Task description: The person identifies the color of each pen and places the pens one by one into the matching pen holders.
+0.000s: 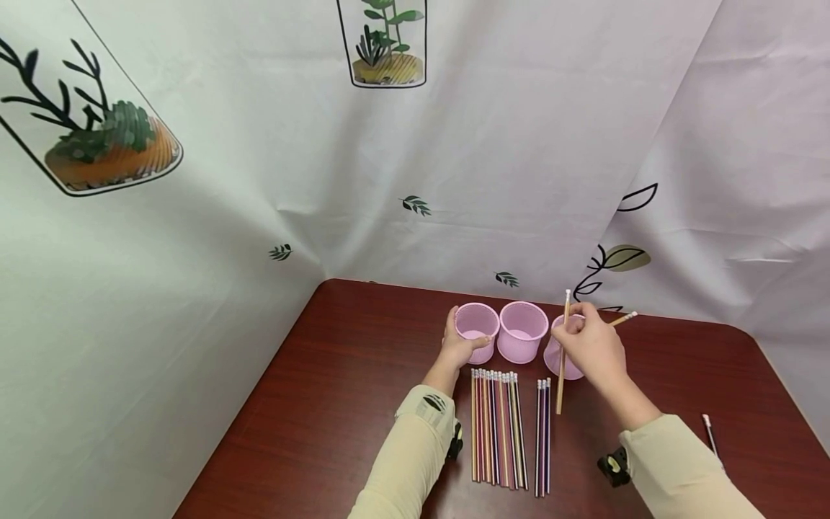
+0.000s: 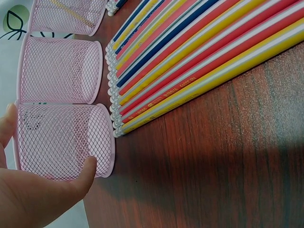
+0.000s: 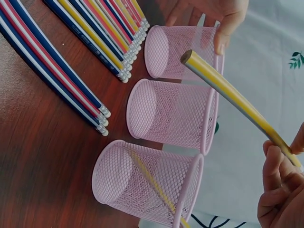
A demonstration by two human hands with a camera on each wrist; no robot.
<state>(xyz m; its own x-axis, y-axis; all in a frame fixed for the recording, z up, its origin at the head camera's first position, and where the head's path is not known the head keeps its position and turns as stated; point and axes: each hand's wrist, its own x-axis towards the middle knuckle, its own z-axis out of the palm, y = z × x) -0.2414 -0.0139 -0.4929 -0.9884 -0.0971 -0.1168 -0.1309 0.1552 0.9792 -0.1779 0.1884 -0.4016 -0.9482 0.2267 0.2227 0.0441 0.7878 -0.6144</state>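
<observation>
Three pink mesh pencil cups stand in a row. My left hand [image 1: 459, 347] grips the left cup [image 2: 61, 137], thumb on its near side and fingers around the far side. The middle cup [image 1: 521, 346] stands close beside it. My right hand [image 1: 595, 349] pinches a yellow pencil [image 3: 232, 97] near its eraser end, unsharpened end downward, in front of the right cup [image 3: 142, 185]. Another yellow pencil [image 3: 156, 183] leans inside that right cup, its eraser end sticking out over the rim.
Several striped pencils [image 1: 498, 432] lie side by side before the cups, erasers toward them. Three dark and red pencils [image 1: 542, 440] form a separate group to the right. One dark pencil [image 1: 710, 436] lies by the right sleeve. A printed curtain [image 1: 415, 158] hangs behind the table.
</observation>
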